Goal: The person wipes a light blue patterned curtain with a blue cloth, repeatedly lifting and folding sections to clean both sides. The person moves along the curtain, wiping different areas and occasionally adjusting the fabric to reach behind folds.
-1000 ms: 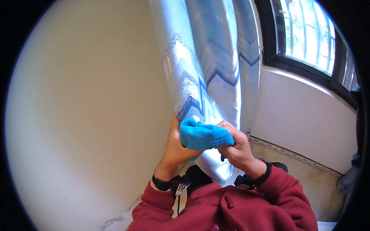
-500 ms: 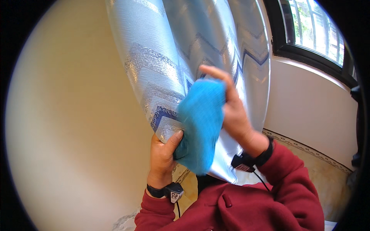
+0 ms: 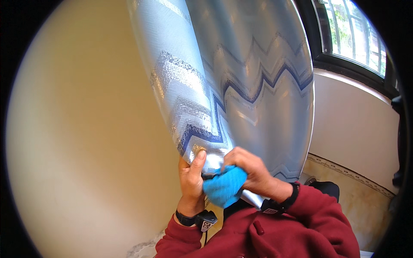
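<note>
A silvery-blue curtain (image 3: pixel 266 124) with zigzag bands in grey and dark blue hangs in front of me. My left hand (image 3: pixel 191 180) is closed on its lower left part, thumb on top and fingers behind the fabric. A bright blue cloth (image 3: pixel 226 189) is bunched in my right hand (image 3: pixel 251 170), right beside my left thumb. The cloth lies against the curtain, and its upper edge is folded over near my right fingers. What lies under the cloth is hidden, and I cannot tell whether my left fingers also touch it.
A plain cream wall (image 3: pixel 86 142) fills the left side. At the upper right is a dark-framed window (image 3: pixel 355 36) with bars outside. Below it runs a white wall (image 3: pixel 352 116) with a patterned skirting strip (image 3: pixel 352 174) above a tiled floor (image 3: pixel 344 206).
My right hand has come down toward my left hand, and the cloth has gone from hanging long to bunched. The curtain's right part now spreads wider and flatter. My left hand still grips the curtain.
</note>
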### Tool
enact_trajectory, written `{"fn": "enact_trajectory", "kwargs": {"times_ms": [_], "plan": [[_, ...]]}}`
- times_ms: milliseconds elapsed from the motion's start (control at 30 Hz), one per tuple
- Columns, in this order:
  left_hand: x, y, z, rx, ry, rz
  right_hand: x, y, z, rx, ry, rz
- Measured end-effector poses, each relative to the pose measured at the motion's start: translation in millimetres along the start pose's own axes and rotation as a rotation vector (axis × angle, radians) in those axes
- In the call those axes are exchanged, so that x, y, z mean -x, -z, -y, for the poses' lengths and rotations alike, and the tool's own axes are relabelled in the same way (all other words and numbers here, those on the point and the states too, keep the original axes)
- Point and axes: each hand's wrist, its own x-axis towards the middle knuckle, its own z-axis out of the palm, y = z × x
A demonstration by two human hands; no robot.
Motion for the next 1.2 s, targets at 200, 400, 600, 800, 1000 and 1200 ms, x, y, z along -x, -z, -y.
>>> {"fn": "enact_trajectory", "kwargs": {"times_ms": [200, 400, 600, 800, 1000, 1200], "plan": [[-1.8, -5.5, 3.3, 0.088, -0.010, 0.116, -68.5, 96.3, 24.1, -0.231, -0.205, -0.692], [-0.3, -0.6, 5.5, 0.139, -0.032, 0.165, -142.9, 44.8, 30.7, 0.663, 0.820, -0.114], [-2.7, 37.8, -4.0, 0.385, -0.032, 0.059, -140.9, 159.8, -113.3, 1.101, -0.244, -0.189], [-22.8, 41.8, -3.1, 0.222, -0.001, 0.040, -151.8, 124.4, -92.3, 0.297, -0.010, -0.587], [-29.3, 28.3, -12.0, -0.033, 0.048, 0.062, -144.9, 41.5, -93.6, 0.618, 0.620, -0.002], [-40.2, 37.7, 5.3, -0.205, 0.159, 0.087, -52.1, 108.3, -192.6, 0.559, -0.641, -0.173]]}}
